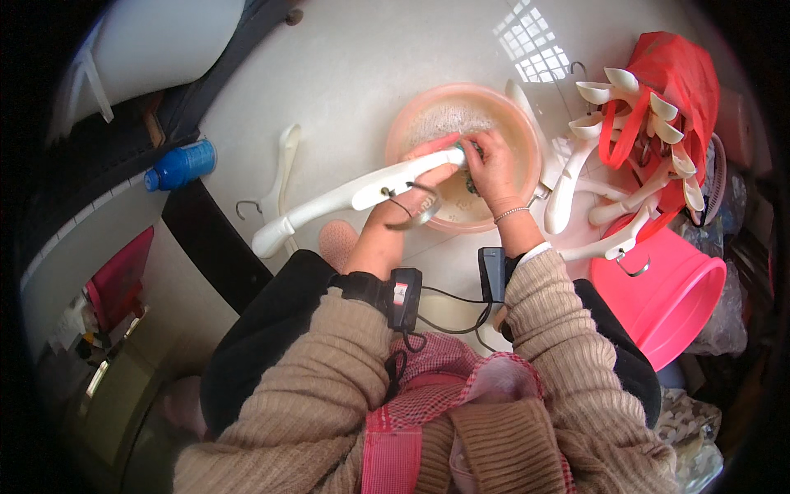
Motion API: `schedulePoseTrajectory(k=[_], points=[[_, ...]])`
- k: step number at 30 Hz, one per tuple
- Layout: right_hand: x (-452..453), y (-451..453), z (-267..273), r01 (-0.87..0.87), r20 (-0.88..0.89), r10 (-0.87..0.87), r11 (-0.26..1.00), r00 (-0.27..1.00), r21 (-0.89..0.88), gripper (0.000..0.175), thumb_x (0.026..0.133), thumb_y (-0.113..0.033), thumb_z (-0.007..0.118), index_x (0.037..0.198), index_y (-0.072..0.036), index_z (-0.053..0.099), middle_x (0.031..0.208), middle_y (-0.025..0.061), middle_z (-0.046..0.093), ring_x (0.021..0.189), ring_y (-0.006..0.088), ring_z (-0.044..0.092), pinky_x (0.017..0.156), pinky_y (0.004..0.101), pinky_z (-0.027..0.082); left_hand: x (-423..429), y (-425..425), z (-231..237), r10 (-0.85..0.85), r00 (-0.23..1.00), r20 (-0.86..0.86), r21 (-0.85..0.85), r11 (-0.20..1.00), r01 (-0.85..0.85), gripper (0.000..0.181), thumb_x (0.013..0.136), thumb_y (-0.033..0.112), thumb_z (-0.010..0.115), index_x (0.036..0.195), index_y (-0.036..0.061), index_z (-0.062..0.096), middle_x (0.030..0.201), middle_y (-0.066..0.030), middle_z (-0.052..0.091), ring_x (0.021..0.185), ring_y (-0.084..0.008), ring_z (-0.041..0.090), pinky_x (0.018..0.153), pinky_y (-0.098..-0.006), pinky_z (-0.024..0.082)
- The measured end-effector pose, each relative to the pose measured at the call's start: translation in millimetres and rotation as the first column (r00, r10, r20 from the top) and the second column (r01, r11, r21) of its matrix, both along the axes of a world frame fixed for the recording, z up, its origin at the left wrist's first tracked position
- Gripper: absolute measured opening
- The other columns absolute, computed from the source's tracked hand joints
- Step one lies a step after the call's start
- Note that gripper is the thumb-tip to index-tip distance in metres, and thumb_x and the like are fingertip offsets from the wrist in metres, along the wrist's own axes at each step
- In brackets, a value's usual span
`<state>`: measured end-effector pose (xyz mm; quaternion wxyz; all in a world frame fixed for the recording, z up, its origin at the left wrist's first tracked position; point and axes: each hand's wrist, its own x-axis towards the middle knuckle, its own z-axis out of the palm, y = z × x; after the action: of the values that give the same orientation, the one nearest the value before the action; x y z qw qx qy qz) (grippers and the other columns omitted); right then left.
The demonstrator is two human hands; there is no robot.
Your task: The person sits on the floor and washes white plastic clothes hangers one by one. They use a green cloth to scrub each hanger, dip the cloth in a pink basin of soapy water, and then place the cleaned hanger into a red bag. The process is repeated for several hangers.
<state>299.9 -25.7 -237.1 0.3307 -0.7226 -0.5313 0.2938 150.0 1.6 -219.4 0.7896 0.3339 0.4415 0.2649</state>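
A white plastic coat hanger (pixel 333 200) with a metal hook slants across the front of a pink basin (pixel 393 145). My left hand (pixel 426 179) is closed around it from below, near its right end. With the fingers of my right hand (pixel 495 163) I press a green scouring pad (pixel 471 185) against that end. The pad is partly hidden behind the fingers. Under both hands the basin holds cloudy water with white suds (pixel 453 120). The hanger's left end (pixel 271 238) sticks out beyond the basin, above the floor.
Another white hanger (pixel 285 167) lies on the floor to the left, near a blue bottle (pixel 182 165) on its side. At the right, several white hangers (pixel 571 185) lie around a red bag (pixel 673 68). A pink bucket (pixel 660 290) lies tipped beside my right knee. Cables (pixel 457 297) link the wrist devices.
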Motion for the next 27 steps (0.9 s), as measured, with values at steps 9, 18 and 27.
schedulePoseTrajectory(k=[9, 18, 27], points=[[-8, -27, -12, 0.016, 0.549, 0.109, 0.976, 0.829, -0.219, 0.053, 0.074, -0.014, 0.065, 0.124, -0.013, 0.047, 0.132, 0.0124, 0.040, 0.121, 0.0307, 0.038, 0.089, 0.0491, 0.039, 1, 3, 8, 0.236, 0.971, -0.046, -0.191, 0.952, -0.241, 0.049, 0.080, 0.016, 0.067, 0.124, 0.0044, 0.050, 0.118, -0.0088, 0.055, 0.103, -0.0162, 0.055, 0.083, -0.0289, 0.048], [2, -30, -24, -0.203, 0.470, 0.310, 0.943, 0.826, -0.265, 0.041, 0.078, -0.013, 0.057, 0.119, -0.008, 0.053, 0.128, 0.0143, 0.045, 0.114, 0.0302, 0.047, 0.089, 0.0390, 0.044, 9, 6, 10, 0.293, 0.930, -0.222, -0.182, 0.924, -0.335, 0.056, 0.080, 0.037, 0.068, 0.121, 0.0029, 0.051, 0.108, -0.0088, 0.059, 0.089, -0.0163, 0.061, 0.072, -0.0282, 0.052], [-17, -33, -11, 0.358, -0.296, -0.468, 0.863, 0.833, -0.357, 0.028, 0.073, -0.015, 0.064, 0.095, 0.001, 0.058, 0.084, 0.0178, 0.060, 0.080, 0.0285, 0.059, 0.075, 0.0345, 0.046, 30, 3, 7, 0.378, 0.859, -0.346, -0.131, 0.887, -0.443, 0.042, 0.082, 0.033, 0.066, 0.114, 0.0075, 0.059, 0.103, -0.0061, 0.060, 0.091, -0.0138, 0.056, 0.077, -0.0294, 0.047]])
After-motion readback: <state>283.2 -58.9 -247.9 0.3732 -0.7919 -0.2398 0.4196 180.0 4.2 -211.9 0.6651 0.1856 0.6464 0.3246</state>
